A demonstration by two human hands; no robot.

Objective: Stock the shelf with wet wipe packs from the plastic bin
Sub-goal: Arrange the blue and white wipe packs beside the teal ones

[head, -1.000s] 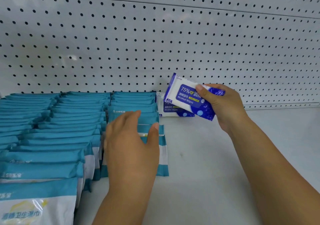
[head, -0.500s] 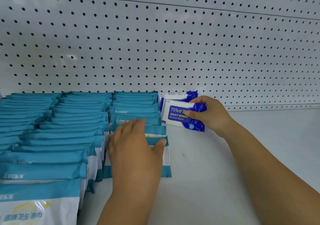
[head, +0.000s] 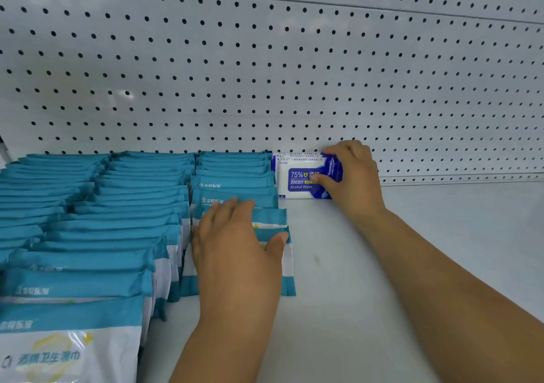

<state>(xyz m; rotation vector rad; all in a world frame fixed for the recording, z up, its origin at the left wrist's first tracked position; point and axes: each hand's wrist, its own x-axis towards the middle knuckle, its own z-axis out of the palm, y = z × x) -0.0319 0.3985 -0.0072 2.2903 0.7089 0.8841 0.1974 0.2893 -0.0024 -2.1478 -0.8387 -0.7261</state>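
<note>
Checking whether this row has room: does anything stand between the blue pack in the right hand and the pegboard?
Yes. A second blue pack stands between the held pack and the pegboard; only its top edge shows. The right hand grips the held pack's right end.

The blue-and-white wipe pack [head: 303,178] reads "75%", "酒精湿巾" and "Alcohol Wipes"; a teal pack [head: 67,350] "酒精卫生湿巾".

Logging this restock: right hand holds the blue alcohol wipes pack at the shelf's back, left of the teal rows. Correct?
Wrong side: in the head view the right hand holds the alcohol wipes pack right of the teal rows.
</note>
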